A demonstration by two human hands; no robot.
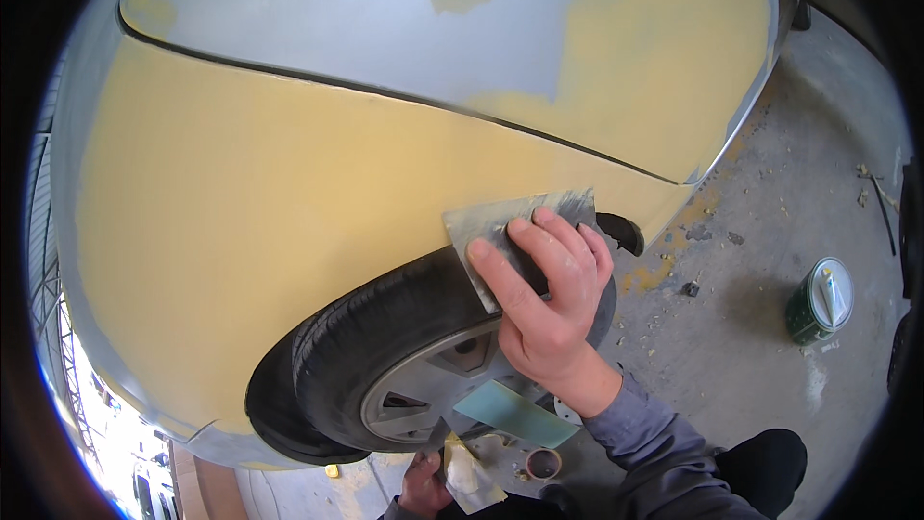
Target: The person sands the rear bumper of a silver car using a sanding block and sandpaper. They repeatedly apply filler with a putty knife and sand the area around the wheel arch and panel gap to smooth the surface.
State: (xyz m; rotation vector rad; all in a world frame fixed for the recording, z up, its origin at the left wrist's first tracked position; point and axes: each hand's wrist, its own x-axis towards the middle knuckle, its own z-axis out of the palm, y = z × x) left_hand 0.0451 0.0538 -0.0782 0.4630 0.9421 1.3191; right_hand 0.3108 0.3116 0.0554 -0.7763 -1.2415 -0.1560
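My right hand [552,292] grips a flat grey metal spreader [480,220] smeared with yellow filler. Its far edge lies against the car's rear quarter or fender panel [289,159], at the lip above the wheel; whether it presses there I cannot tell. Yellow filler coats most of this panel. Low in the view, my left hand [424,485] holds a smeared plate [473,480] with a pale lump of filler on it. A dark blade [438,438] rises beside that plate. In front of the wheel is a pale green flat sheet [516,413]; its support is hidden.
Below the panel stands the tyre [404,303] with its silver alloy wheel [411,383]. A green can [821,303] with a tube on its lid sits on the concrete floor [758,245] at right. A tape roll [543,464] lies near the wheel. Debris dots the floor.
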